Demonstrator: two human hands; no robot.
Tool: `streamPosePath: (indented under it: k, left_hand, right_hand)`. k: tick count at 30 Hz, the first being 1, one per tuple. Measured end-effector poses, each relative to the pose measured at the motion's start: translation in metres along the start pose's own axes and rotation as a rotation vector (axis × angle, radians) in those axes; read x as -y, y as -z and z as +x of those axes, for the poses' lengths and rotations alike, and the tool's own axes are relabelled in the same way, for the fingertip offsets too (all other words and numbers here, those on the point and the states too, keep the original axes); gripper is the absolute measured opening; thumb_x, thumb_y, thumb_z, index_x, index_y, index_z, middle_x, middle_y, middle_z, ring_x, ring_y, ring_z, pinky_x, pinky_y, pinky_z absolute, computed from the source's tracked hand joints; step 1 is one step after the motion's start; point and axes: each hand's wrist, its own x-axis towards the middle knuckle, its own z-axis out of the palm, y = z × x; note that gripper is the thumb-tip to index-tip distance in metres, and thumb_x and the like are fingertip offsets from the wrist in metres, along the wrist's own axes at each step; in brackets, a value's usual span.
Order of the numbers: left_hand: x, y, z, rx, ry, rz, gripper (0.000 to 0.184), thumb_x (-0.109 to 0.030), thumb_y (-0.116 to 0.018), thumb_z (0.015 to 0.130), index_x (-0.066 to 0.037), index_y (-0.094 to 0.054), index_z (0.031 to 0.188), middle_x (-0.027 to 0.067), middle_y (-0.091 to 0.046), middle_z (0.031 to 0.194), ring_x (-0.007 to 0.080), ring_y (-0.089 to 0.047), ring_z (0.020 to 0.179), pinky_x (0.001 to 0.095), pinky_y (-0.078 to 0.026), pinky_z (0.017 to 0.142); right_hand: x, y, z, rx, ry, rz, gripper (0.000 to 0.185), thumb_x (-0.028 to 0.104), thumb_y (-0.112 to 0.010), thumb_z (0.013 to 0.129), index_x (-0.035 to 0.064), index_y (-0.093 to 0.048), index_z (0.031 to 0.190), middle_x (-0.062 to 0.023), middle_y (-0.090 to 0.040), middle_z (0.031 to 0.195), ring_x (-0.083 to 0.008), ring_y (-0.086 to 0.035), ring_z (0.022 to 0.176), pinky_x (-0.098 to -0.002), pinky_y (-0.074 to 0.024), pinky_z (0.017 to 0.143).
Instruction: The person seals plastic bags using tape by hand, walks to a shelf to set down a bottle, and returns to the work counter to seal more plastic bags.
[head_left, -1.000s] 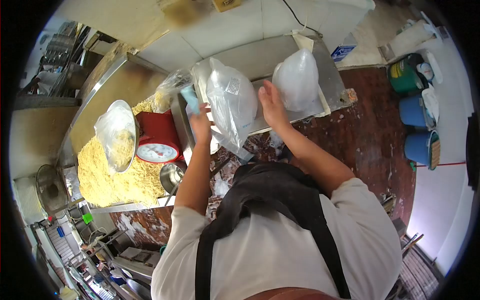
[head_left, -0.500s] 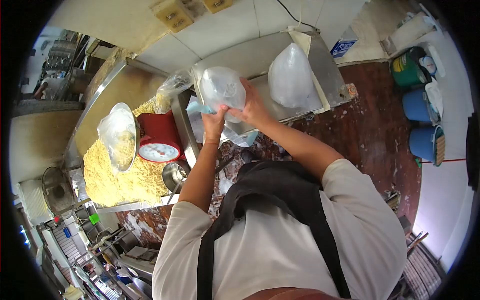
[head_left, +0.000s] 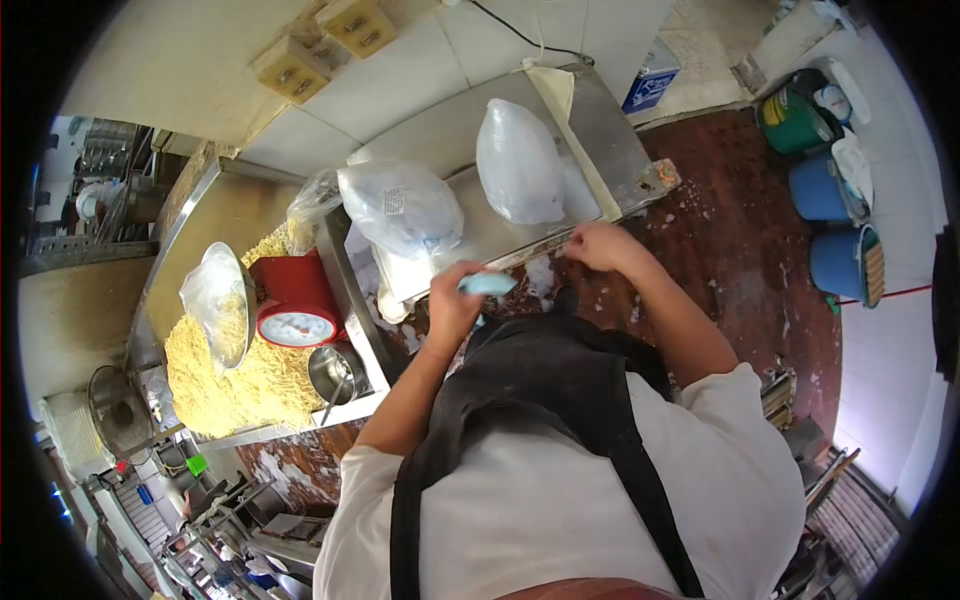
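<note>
My left hand (head_left: 455,302) is closed around a light blue strip (head_left: 488,284), whose material I cannot make out, just in front of the counter. My right hand (head_left: 605,248) hangs near the counter's front edge with its fingers curled together; whatever may be between them is hidden. A bulging clear plastic bag with whitish contents and a printed label (head_left: 402,208) lies on the steel counter (head_left: 470,200), beyond my left hand. To its right rests a second, similar bag (head_left: 520,160), which neither hand touches.
Left stands a red dial scale (head_left: 297,295), its pan (head_left: 240,305) holding a plastic bag of noodles. Loose yellow noodles (head_left: 235,385) fill the tray around it, with a metal bowl (head_left: 337,372) at its corner. Blue buckets (head_left: 840,262) stand along the right wall.
Both hands have come off the labelled bag, which now lies on the counter. My left hand drew back toward me with the blue strip; my right hand moved right and toward me.
</note>
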Motion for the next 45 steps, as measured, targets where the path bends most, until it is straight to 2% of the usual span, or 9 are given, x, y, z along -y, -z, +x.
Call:
streamPosePath:
  k: [6, 16, 23, 29, 32, 35, 38, 41, 45]
  left_hand:
    - [-0.046, -0.045, 0.074, 0.074, 0.186, -0.042, 0.029, -0.020, -0.071, 0.083, 0.004, -0.067, 0.099, 0.0266, -0.065, 0.082, 0.0378, -0.067, 0.076, 0.0398, -0.050, 0.066]
    - [-0.111, -0.022, 0.101, -0.043, 0.271, -0.321, 0.025, -0.020, -0.065, 0.093, 0.002, -0.068, 0.082, -0.0006, -0.063, 0.069, 0.0060, -0.054, 0.061, 0.0239, -0.042, 0.052]
    - [-0.138, 0.047, 0.083, -0.332, 0.038, -0.443, 0.011, -0.015, -0.053, 0.100, -0.007, -0.053, 0.092, -0.0032, -0.053, 0.078, 0.0042, -0.046, 0.067, 0.0193, -0.039, 0.058]
    - [-0.146, 0.082, 0.034, -0.338, -0.096, -0.561, 0.018, -0.022, -0.060, 0.096, -0.006, -0.051, 0.097, 0.0000, -0.057, 0.082, 0.0061, -0.050, 0.072, 0.0226, -0.042, 0.065]
    - [-0.195, 0.068, 0.023, -0.705, 0.163, -0.949, 0.038, -0.035, -0.061, 0.095, -0.007, -0.049, 0.118, 0.0028, -0.062, 0.088, 0.0136, -0.057, 0.076, 0.0286, -0.047, 0.067]
    - [-0.174, 0.093, 0.020, -0.453, 0.261, -0.698, 0.039, -0.027, -0.059, 0.089, -0.002, -0.054, 0.119, 0.0035, -0.060, 0.084, 0.0139, -0.057, 0.069, 0.0279, -0.047, 0.061]
    - [-0.096, 0.110, 0.005, -0.033, 0.255, -0.430, 0.033, -0.008, -0.052, 0.078, 0.003, -0.058, 0.109, 0.0017, -0.055, 0.075, 0.0103, -0.052, 0.057, 0.0249, -0.043, 0.051]
    - [-0.095, 0.082, 0.000, -0.053, 0.442, -0.450, 0.030, -0.023, -0.070, 0.087, -0.001, -0.059, 0.104, -0.0012, -0.056, 0.077, 0.0096, -0.051, 0.059, 0.0251, -0.044, 0.052]
    - [-0.064, 0.096, -0.004, -0.397, 0.534, -0.848, 0.036, -0.024, -0.061, 0.095, -0.002, -0.053, 0.122, 0.0055, -0.062, 0.107, 0.0176, -0.064, 0.093, 0.0332, -0.054, 0.083]
  right_hand:
    - [0.036, 0.035, -0.004, -0.539, 0.166, 0.036, 0.023, 0.025, -0.065, 0.084, 0.0032, -0.062, 0.091, -0.0190, -0.064, 0.084, -0.0402, -0.062, 0.082, -0.0493, -0.0483, 0.073]
    - [0.104, 0.045, -0.030, -0.678, 0.821, 0.275, 0.016, -0.002, -0.063, 0.079, 0.0049, -0.064, 0.093, -0.0130, -0.062, 0.091, -0.0349, -0.059, 0.086, -0.0412, -0.0485, 0.074]
    - [0.099, 0.077, -0.039, -1.099, 0.451, 0.363, 0.037, 0.020, -0.066, 0.089, 0.0017, -0.054, 0.119, -0.0170, -0.060, 0.102, -0.0335, -0.058, 0.098, -0.0424, -0.0473, 0.087]
    - [0.103, 0.080, -0.029, -0.794, 0.365, 0.829, 0.045, 0.036, -0.059, 0.097, -0.0003, -0.052, 0.123, -0.0120, -0.061, 0.098, -0.0222, -0.061, 0.086, -0.0373, -0.0494, 0.082]
    - [0.111, 0.087, -0.040, -0.343, 0.275, 1.160, 0.031, 0.025, -0.057, 0.099, 0.0032, -0.054, 0.121, -0.0064, -0.060, 0.104, -0.0201, -0.062, 0.091, -0.0332, -0.0494, 0.084]
    - [0.153, 0.085, -0.067, -0.084, 0.303, 1.157, 0.027, 0.026, -0.057, 0.099, 0.0028, -0.061, 0.112, -0.0024, -0.058, 0.071, -0.0117, -0.056, 0.068, -0.0280, -0.0473, 0.067]
    - [0.182, 0.052, -0.065, -0.041, 0.420, 1.031, 0.025, 0.025, -0.057, 0.098, 0.0043, -0.061, 0.112, -0.0013, -0.058, 0.073, -0.0112, -0.056, 0.068, -0.0283, -0.0471, 0.066]
    - [0.195, 0.026, -0.056, -0.044, 0.473, 0.974, 0.023, 0.024, -0.057, 0.098, 0.0059, -0.061, 0.112, -0.0002, -0.057, 0.074, -0.0107, -0.055, 0.068, -0.0286, -0.0469, 0.064]
    - [0.207, 0.017, -0.026, -0.086, 0.501, 1.056, 0.021, 0.023, -0.057, 0.098, 0.0080, -0.061, 0.112, 0.0013, -0.056, 0.077, -0.0100, -0.054, 0.068, -0.0289, -0.0467, 0.062]
